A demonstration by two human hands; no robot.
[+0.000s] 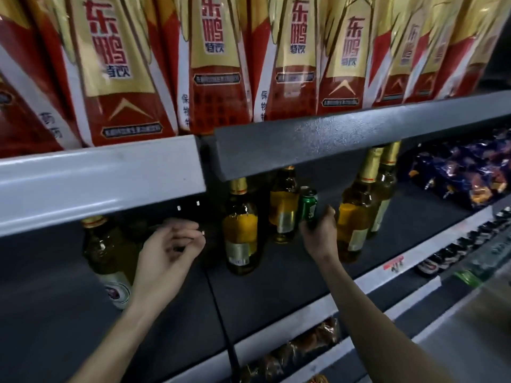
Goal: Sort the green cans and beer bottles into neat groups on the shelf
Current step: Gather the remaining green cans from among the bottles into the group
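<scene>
Your right hand (318, 230) is curled round the lower half of the green can (308, 203), which stands upright toward the far side of the dark shelf (276, 286); your fingers hide the can's base, so you cannot tell whether it rests on the shelf or is lifted. Just left of the can stands a beer bottle (283, 205), its neck cut off by the shelf edge (345, 139) above, and nearer you, further left, another bottle (240, 230) with only a bit of gold foil showing under that edge. Just right of your hand two more bottles (356, 217) stand close together, one partly behind the other, their tops also hidden. Your left hand (168, 252) hovers over the shelf with fingers loosely curled and holding nothing you can make out; the fingertips are blurred. Behind its wrist a fifth bottle (107, 258) stands at the far left, partly covered by your hand. On the shelf above, red and gold drink packs (213, 64) fill the row. At far right lie blue snack bags (464, 175), blurred, and below them a row of dark items too small to identify.
</scene>
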